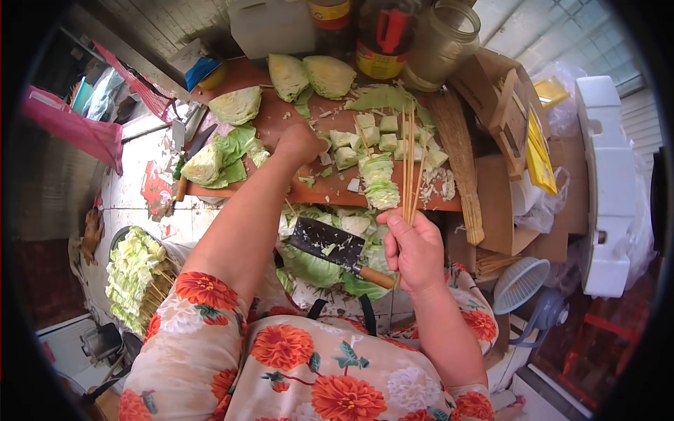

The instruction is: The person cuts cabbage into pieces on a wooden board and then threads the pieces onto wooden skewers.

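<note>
My right hand (413, 247) is closed around several thin wooden skewers (409, 158) that point up over the board; cabbage pieces (379, 184) are threaded on one beside them. My left hand (300, 144) rests over the reddish-brown board (270, 184), fingers curled and partly hidden, near small cabbage scraps. Cut cabbage squares (346, 157) lie between the two hands. Cabbage wedges (236, 106) sit at the back and left of the board. Below it, a cleaver (326, 243) with a wooden handle lies over cabbage leaves (312, 268).
Bottles (385, 42) and a glass jar (444, 45) stand behind the board. A dried stalk bundle (460, 168), cardboard boxes (500, 203) and a small fan (521, 285) are at the right. At the lower left sits a container of skewered cabbage (135, 270); a knife (200, 142) lies left.
</note>
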`<state>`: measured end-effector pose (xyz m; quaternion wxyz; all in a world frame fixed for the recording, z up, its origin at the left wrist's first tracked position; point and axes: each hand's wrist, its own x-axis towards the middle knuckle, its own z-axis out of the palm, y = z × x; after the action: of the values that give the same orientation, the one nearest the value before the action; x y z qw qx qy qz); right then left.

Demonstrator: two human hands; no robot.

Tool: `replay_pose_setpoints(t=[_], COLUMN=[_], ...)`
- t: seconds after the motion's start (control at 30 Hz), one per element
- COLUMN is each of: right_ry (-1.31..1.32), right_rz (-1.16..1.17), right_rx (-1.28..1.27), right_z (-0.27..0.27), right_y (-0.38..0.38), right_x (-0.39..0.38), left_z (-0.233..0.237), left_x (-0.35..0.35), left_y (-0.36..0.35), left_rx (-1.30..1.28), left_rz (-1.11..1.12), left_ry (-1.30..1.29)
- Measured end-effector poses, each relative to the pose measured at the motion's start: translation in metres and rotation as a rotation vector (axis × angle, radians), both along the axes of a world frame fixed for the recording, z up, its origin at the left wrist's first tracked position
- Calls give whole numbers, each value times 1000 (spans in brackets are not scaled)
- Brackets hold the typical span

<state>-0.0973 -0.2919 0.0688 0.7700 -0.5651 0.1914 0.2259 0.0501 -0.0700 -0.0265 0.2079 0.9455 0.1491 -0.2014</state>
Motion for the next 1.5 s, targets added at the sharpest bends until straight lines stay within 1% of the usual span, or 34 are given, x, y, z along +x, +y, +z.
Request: replay_pose_setpoints(t=[0.07, 0.1, 0.17, 0.2, 0.27, 0.3, 0.37, 0.5, 0.57, 0.8, 0.87, 1.0, 1.07, 1.1, 1.17, 1.2, 1.3, 1.37, 1.43, 1.47, 1.5], right_ry=[-6, -11, -2, 7, 6, 11, 2, -5, -5, -4, 1, 12, 4, -5, -40, -78, -43, -60, -73, -64, -55], right_rz=[17, 36, 51, 68, 83, 101, 112, 142, 149, 145, 137, 84, 79, 74, 46, 20, 20, 18, 15, -28, -69], right_rx=[0, -1, -5, -9, -15, -23, -16, -16, -27, -27, -40, -29, -37, -44, -45, -46, -58, -62, -64, -48, -34], right_z=[-2, -3, -5, -5, -7, -7, -6, -7, -7, -4, -3, -5, -7, -7, -10, -11, -8, -8, -9, -9, -8], right_y=[0, 0, 1, 2, 4, 4, 6, 9, 10, 11, 11, 11, 9, 8, 8, 7, 5, 4, 2, 0, -1], right_x=[-1, -2, -5, -6, -6, -7, -7, -9, -10, -8, -8, -10, -12, -13, -9, -8, -10, -9, -8, -7, -6], left_z=[3, 5, 9, 15, 29, 34, 41, 46, 48, 58, 57, 63, 64, 66, 71, 72, 78, 67, 57, 43, 28], left_x=[-1, -2, -5, -6, -9, -11, -15, -19, -20, -21, -21, -25, -26, -28, -36, -44, -44, -39, -32, -24, -22], left_y=[0, 1, 4, 4, 6, 6, 8, 11, 13, 11, 8, -2, -4, -6, -14, -23, -26, -17, -6, 1, 8], left_rx=[-133, -132, -727, -725, -1188, -1186, -1377, -1393, -1382, -1290, -1101, -1112, -1160, -1160, -1223, -1254, -1315, -1274, -1330, -1223, -1223], left_rz=[39, 37, 395, 392, 496, 493, 491, 442, 435, 386, 225, 203, 182, 182, 20, -38, 4, 15, 192, 289, 288], left_ry=[72, 72, -9, -12, -77, -82, -124, -186, -276, -291, -351, -336, -246, -243, -32, 29, 29, 22, -91, -194, -193])
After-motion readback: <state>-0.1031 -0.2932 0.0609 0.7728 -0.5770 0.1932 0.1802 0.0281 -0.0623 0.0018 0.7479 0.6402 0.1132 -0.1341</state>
